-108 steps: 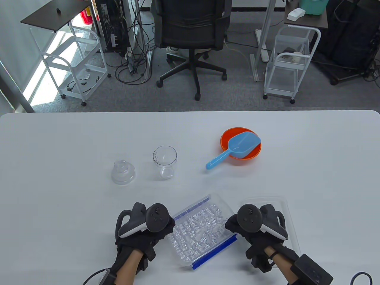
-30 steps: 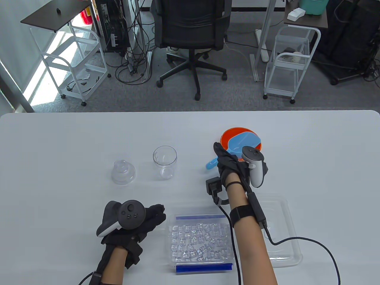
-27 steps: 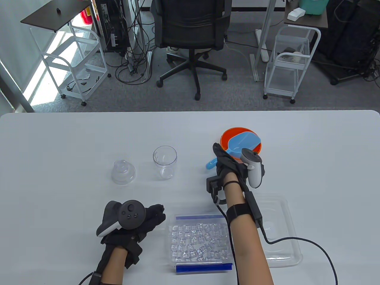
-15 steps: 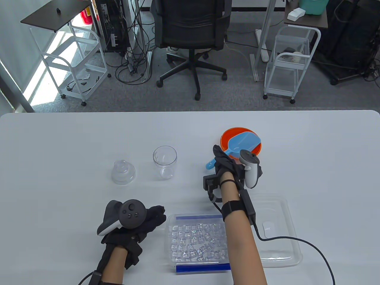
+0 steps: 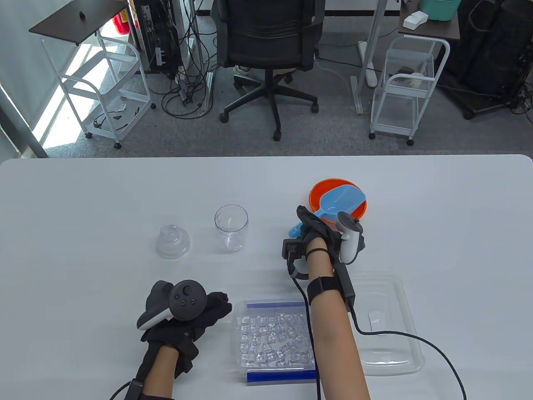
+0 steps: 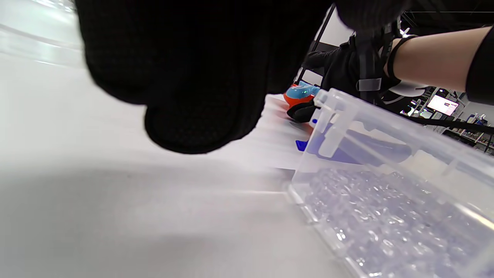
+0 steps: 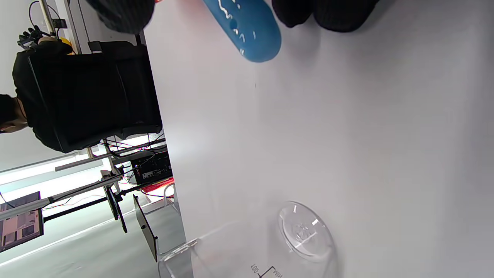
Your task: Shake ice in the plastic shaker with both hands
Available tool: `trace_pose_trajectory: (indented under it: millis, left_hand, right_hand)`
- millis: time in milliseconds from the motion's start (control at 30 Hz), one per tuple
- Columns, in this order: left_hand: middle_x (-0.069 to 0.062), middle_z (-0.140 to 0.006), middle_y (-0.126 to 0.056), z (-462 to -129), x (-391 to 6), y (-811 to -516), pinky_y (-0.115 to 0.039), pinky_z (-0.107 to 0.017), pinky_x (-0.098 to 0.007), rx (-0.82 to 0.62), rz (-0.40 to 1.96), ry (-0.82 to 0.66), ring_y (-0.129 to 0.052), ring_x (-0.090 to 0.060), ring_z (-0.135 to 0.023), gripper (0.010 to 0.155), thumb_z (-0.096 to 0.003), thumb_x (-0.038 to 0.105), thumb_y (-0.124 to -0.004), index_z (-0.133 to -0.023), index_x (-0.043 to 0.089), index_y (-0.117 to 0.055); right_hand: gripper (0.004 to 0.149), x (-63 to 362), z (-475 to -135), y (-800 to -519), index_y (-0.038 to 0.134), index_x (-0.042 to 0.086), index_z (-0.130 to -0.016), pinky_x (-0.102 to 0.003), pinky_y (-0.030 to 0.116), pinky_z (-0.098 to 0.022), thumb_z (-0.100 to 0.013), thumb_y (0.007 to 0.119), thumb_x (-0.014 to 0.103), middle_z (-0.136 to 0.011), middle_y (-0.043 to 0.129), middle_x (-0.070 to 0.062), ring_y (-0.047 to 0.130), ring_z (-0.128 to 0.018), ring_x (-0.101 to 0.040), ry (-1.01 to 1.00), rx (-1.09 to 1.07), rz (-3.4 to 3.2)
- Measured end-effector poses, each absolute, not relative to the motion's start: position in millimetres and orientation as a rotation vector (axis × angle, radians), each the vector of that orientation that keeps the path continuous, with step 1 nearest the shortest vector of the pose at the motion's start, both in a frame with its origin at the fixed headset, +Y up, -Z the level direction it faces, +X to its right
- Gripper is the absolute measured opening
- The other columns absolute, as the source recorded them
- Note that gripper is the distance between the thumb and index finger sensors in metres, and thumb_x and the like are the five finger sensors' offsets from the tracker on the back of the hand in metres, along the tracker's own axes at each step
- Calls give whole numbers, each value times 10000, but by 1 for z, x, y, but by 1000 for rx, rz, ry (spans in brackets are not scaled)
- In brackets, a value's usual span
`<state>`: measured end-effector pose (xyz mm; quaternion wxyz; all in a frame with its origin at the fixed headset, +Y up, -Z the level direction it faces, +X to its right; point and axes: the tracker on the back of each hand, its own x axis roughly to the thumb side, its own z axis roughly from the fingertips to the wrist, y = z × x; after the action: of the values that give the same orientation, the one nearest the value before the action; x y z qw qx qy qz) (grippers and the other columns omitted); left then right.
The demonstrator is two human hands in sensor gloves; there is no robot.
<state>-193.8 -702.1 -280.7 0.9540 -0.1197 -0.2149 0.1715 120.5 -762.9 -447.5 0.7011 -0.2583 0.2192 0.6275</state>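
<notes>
Orange bowl under blue scoop

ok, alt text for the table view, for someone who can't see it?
Seen from above on a white table, the right hand closes around the handle of a blue scoop lying in an orange bowl. The left hand rests beside an open box of ice; farther back stand a clear shaker cup and its lid.
</notes>
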Motion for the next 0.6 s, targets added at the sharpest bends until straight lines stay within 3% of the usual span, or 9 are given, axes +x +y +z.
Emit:
trace_pose_trajectory:
  millis: [133,300,367,600]
  left_hand:
    - [-168,-783,-986,-281,-194,-702,-870,-369,-322,-241,344,-438,-1047,-265,-511,588,-612,547,-552,-1023,166,-731]
    - [-165,-777,-989,-280,-193,-702,-869,-362,-317,-249,345,-443,-1047,-263,-503,589,-613,549,-550,-1022,166,-732]
    - [-165,-776,-990,-281,-193,-702,-869,-361,-318,-247,340,-445,-1048,-263,-502,590,-613,549,-551,-1021,166,-734]
    - [-167,-785,-982,-280,-189,-703,-865,-368,-321,-248,325,-453,-1042,-267,-512,590,-614,550,-548,-1027,168,-725]
  right_hand:
    - [905,121,-445,-770,-9,-127,-1029,-484,670,-628,-662,589,445,-1021,292,-374,638,-809,-330,500,-557,1327]
    - [671,123,-442,-768,249,15,-1085,-393,713,-587,-660,605,392,-984,431,-257,692,-696,-208,480,-541,1237]
    - [575,125,-440,-762,339,78,-1069,-390,720,-581,-657,603,381,-977,455,-234,702,-686,-202,449,-534,1269]
    - [549,134,-420,-711,382,68,-1056,-516,677,-601,-648,606,361,-1013,395,-293,688,-766,-335,366,-453,1302]
